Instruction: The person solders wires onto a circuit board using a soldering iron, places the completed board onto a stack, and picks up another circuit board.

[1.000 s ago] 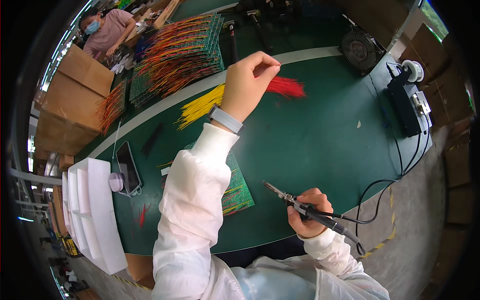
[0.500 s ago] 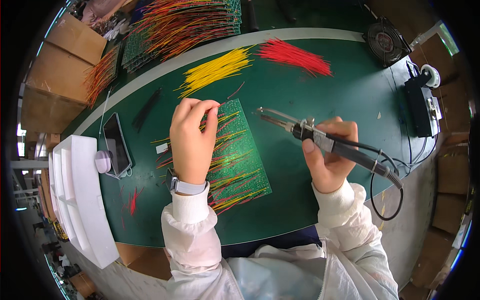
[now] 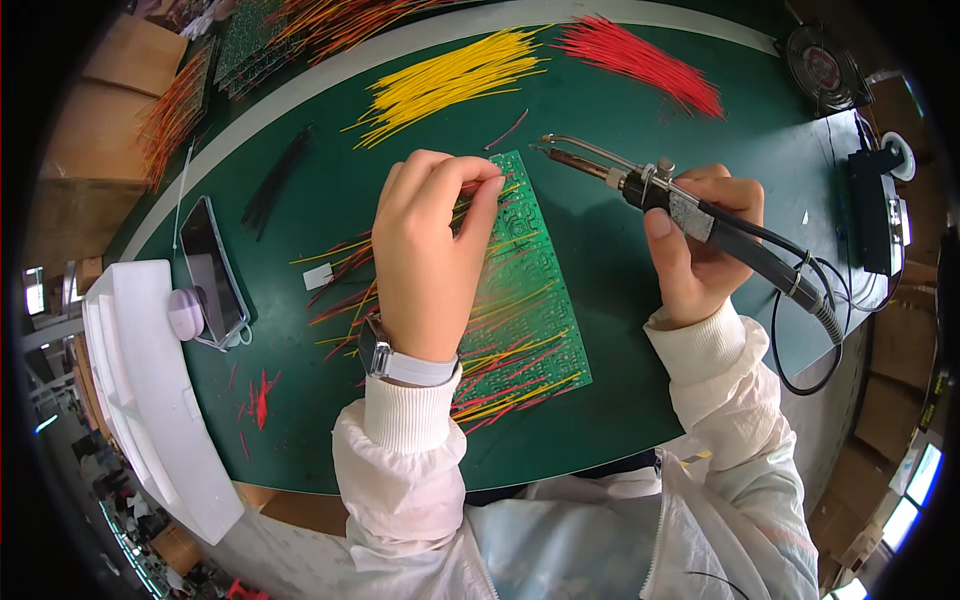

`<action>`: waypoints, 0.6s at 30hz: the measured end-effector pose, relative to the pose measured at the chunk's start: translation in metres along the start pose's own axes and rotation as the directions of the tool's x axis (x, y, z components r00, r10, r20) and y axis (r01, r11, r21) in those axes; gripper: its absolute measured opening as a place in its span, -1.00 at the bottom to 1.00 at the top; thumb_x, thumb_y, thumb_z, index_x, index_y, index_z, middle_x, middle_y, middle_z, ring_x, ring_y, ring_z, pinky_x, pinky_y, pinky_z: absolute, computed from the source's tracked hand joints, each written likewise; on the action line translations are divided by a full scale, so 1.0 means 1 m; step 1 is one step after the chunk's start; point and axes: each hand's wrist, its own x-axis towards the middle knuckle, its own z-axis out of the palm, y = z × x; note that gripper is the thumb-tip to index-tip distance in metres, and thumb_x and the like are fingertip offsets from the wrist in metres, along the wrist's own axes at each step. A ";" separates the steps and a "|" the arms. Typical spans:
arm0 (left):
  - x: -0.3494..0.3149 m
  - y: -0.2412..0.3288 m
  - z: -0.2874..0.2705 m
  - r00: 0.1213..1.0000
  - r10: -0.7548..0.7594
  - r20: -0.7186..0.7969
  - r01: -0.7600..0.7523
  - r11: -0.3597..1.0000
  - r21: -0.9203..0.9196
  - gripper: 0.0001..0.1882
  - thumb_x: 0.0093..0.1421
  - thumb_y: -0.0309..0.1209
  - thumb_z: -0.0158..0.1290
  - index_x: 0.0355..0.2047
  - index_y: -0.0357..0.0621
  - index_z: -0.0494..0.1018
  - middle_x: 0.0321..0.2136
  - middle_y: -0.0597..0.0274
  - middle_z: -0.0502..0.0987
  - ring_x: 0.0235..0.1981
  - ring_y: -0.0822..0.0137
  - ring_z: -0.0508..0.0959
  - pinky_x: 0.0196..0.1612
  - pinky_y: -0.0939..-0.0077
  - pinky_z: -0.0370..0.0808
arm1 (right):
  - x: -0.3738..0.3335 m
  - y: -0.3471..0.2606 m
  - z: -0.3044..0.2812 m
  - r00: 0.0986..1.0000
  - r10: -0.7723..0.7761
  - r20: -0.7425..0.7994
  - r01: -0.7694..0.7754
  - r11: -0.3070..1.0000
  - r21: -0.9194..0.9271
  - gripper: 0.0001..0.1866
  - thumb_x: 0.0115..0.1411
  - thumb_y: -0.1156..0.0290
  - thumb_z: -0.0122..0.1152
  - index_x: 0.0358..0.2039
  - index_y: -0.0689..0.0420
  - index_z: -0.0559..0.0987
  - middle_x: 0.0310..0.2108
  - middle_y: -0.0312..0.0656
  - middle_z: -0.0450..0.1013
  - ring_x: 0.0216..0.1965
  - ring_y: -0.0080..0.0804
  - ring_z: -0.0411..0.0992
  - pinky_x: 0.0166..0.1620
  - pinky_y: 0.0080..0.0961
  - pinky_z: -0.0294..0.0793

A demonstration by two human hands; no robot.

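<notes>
A green circuit board (image 3: pixel 525 300) bristling with red and yellow wires lies on the green table (image 3: pixel 330 200) in front of me. My left hand (image 3: pixel 425 255) rests over the board's left part, its fingertips pinching a thin wire at the board's top edge. My right hand (image 3: pixel 700 245) grips a soldering iron (image 3: pixel 640 180) by its black handle; the metal tip points left and hangs just above the board's top right corner. A watch with a pale strap sits on my left wrist.
Piles of yellow wires (image 3: pixel 450 80) and red wires (image 3: pixel 640 60) lie at the far side. A phone (image 3: pixel 210 270) and a white foam tray (image 3: pixel 140 390) sit at the left. A small fan (image 3: pixel 825 70) and a black power unit (image 3: pixel 875 215) stand at the right.
My left hand came back from the far wire piles and settled on the board. My right hand lifted the soldering iron from the near edge up to the board's top right corner.
</notes>
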 end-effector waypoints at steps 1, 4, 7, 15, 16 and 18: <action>0.000 0.000 -0.001 1.000 -0.002 0.001 0.002 1.000 -0.003 -0.88 -0.06 -0.59 0.13 -0.49 -0.20 0.42 -0.51 0.25 0.42 -0.47 0.25 0.41 -0.42 0.42 0.35 | 0.000 0.000 0.001 1.000 -0.012 0.000 0.012 1.000 0.008 -0.68 -0.14 0.57 0.24 -0.38 0.26 0.31 -0.51 -0.18 0.36 -0.55 -0.56 0.31 -0.45 -0.67 0.32; 0.004 0.000 -0.002 0.999 0.037 0.016 -0.037 0.999 0.031 -0.91 -0.02 -0.61 0.12 -0.47 -0.29 0.45 -0.52 0.21 0.45 -0.50 0.35 0.48 -0.42 0.59 0.39 | 0.000 0.000 -0.001 1.000 -0.017 -0.009 0.017 0.999 0.028 -0.68 -0.15 0.56 0.25 -0.41 0.26 0.31 -0.53 -0.18 0.36 -0.57 -0.57 0.31 -0.46 -0.68 0.31; 0.005 0.000 0.001 0.998 0.054 0.034 -0.055 0.998 0.034 -0.91 -0.02 -0.60 0.12 -0.46 -0.29 0.45 -0.53 0.21 0.45 -0.50 0.37 0.48 -0.42 0.60 0.39 | 0.000 0.001 -0.002 1.000 -0.023 -0.004 0.023 0.999 0.030 -0.68 -0.16 0.56 0.26 -0.42 0.27 0.30 -0.54 -0.18 0.37 -0.58 -0.57 0.30 -0.47 -0.68 0.30; 0.005 -0.002 0.003 0.997 0.050 0.058 -0.050 0.999 0.002 -0.92 0.00 -0.57 0.11 -0.47 -0.29 0.44 -0.53 0.22 0.45 -0.50 0.39 0.48 -0.40 0.62 0.39 | 0.001 0.001 -0.002 0.999 -0.045 -0.017 0.045 0.999 0.013 -0.69 -0.17 0.57 0.25 -0.45 0.27 0.28 -0.59 -0.20 0.36 -0.63 -0.61 0.27 -0.54 -0.71 0.27; 0.005 -0.002 0.002 0.997 0.049 0.061 -0.049 0.999 0.005 -0.92 0.00 -0.57 0.11 -0.47 -0.29 0.44 -0.53 0.22 0.45 -0.50 0.39 0.48 -0.40 0.62 0.39 | 0.001 0.001 -0.001 0.999 -0.044 -0.011 0.044 0.999 0.012 -0.69 -0.17 0.57 0.25 -0.45 0.27 0.28 -0.59 -0.20 0.36 -0.64 -0.63 0.27 -0.56 -0.72 0.26; 0.005 -0.001 0.001 0.997 0.046 0.063 -0.046 0.999 0.002 -0.92 0.00 -0.57 0.11 -0.47 -0.29 0.44 -0.53 0.22 0.45 -0.50 0.40 0.48 -0.41 0.63 0.38 | 0.001 0.000 -0.001 0.999 -0.041 -0.007 0.042 0.999 0.012 -0.69 -0.17 0.58 0.25 -0.45 0.27 0.28 -0.59 -0.21 0.36 -0.65 -0.64 0.26 -0.57 -0.73 0.25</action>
